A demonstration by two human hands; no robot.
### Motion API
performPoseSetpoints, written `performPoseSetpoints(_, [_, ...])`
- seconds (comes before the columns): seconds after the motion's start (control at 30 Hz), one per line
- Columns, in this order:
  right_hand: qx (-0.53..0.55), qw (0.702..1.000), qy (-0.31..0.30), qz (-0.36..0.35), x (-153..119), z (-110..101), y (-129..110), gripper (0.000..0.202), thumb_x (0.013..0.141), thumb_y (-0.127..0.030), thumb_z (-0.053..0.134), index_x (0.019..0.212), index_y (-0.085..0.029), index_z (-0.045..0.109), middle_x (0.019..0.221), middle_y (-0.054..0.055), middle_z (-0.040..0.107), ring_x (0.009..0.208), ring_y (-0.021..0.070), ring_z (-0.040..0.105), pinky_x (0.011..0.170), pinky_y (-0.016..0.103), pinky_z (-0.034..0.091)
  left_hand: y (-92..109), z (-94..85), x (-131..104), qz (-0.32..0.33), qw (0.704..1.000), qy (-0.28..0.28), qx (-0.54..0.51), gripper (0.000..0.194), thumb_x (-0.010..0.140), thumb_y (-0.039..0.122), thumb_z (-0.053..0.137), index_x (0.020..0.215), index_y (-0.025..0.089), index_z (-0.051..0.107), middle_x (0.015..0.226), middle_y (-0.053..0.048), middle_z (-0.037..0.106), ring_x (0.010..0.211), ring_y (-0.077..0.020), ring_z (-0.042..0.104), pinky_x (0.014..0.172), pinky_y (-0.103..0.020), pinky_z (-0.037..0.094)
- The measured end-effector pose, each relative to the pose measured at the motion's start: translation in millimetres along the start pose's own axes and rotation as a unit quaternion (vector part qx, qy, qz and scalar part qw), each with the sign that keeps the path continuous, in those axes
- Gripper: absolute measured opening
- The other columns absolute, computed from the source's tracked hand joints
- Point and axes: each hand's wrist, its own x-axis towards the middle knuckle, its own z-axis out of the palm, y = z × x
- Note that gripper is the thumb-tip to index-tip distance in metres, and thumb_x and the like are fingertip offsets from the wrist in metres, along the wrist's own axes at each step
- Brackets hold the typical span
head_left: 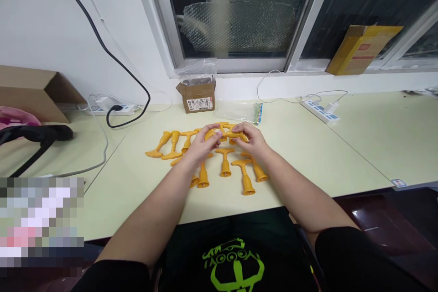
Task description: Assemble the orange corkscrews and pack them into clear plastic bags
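Between my two hands is a yellow plastic corkscrew [236, 135], held sideways just above the table. My right hand [252, 140] is closed round its barrel. The fingers of my left hand [206, 140] are closed at the other end, partly covering it. More yellow corkscrews lie about the hands, each with a T-shaped handle and a flared base. One corkscrew [225, 163] lies below the hands, and another corkscrew [245, 178] with a spiral neck lies nearer to me. At the left, a corkscrew [159, 145] is tilted. Several others are partly hidden behind my hands and forearms.
A small open cardboard box [198, 96] stands by the wall, beside a clear plastic bag [236, 112]. Power strips [318, 110] and cables lie along the back. At the left are a larger carton [30, 89] and a black stand [44, 139].
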Motion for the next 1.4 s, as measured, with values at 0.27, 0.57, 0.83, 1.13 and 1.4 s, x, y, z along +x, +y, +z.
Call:
performPoseSetpoints(0.27, [0.037, 0.996, -0.019, 0.078, 0.7, 0.4, -7.2, 0.024, 0.081, -0.041, 0.08, 0.099, -0.027, 0.071, 0.104, 0.007, 0.074, 0.099, 0.0267, 0.071, 0.092, 0.046, 0.058, -0.9, -9.8, 5.4, -0.063, 0.995, -0.044, -0.056, 0.06, 0.086, 0.03, 0.078, 0.142, 0.029, 0.054, 0.092, -0.004, 0.074, 0.082, -0.0179, 0.074, 0.08, -0.033, 0.056])
performPoseSetpoints(0.57, [0.287, 0.832, -0.076, 0.469, 5.0, 2.8, -12.5, 0.04, 0.085, -0.059, 0.072, 0.083, -0.021, 0.063, 0.053, -0.002, 0.058, 0.037, 0.0102, 0.044, 0.034, 0.023, 0.034, -6.5, -11.8, 11.6, 0.042, 0.988, -0.147, 0.02, 0.06, 0.08, 0.036, 0.085, 0.133, 0.028, 0.058, 0.128, -0.011, 0.072, 0.122, -0.0265, 0.067, 0.102, -0.041, 0.055])
performPoseSetpoints(0.83, [0.164, 0.961, -0.005, 0.223, -2.0, 7.9, -7.8, 0.048, 0.073, -0.046, 0.086, 0.11, -0.027, 0.062, 0.11, 0.003, 0.072, 0.082, 0.0176, 0.067, 0.071, 0.032, 0.059, -11.0, -15.5, 20.1, 0.01, 0.99, -0.1, -0.096, 0.051, 0.076, 0.027, 0.088, 0.117, 0.023, 0.058, 0.116, -0.009, 0.076, 0.107, -0.0207, 0.073, 0.111, -0.044, 0.051])
performPoseSetpoints(1.13, [0.305, 0.757, -0.142, 0.561, 11.5, -2.0, -23.5, 0.045, 0.103, -0.051, 0.042, 0.077, -0.018, 0.059, 0.043, -0.005, 0.044, 0.031, 0.0068, 0.025, 0.029, 0.018, 0.019, -3.3, -13.7, 6.2, 0.076, 0.969, -0.235, -0.003, 0.052, 0.09, 0.033, 0.078, 0.139, 0.031, 0.061, 0.127, -0.007, 0.071, 0.122, -0.0256, 0.067, 0.117, -0.053, 0.045])
performPoseSetpoints(1.4, [0.337, 0.864, -0.073, 0.366, 2.8, 5.1, -31.4, 0.03, 0.083, -0.033, 0.08, 0.109, -0.022, 0.069, 0.099, 0.003, 0.077, 0.076, 0.0143, 0.071, 0.073, 0.029, 0.064, -7.1, -21.6, 13.1, 0.07, 0.989, -0.13, 0.016, 0.053, 0.083, 0.04, 0.084, 0.13, 0.023, 0.065, 0.119, -0.009, 0.075, 0.11, -0.0235, 0.072, 0.112, -0.048, 0.052])
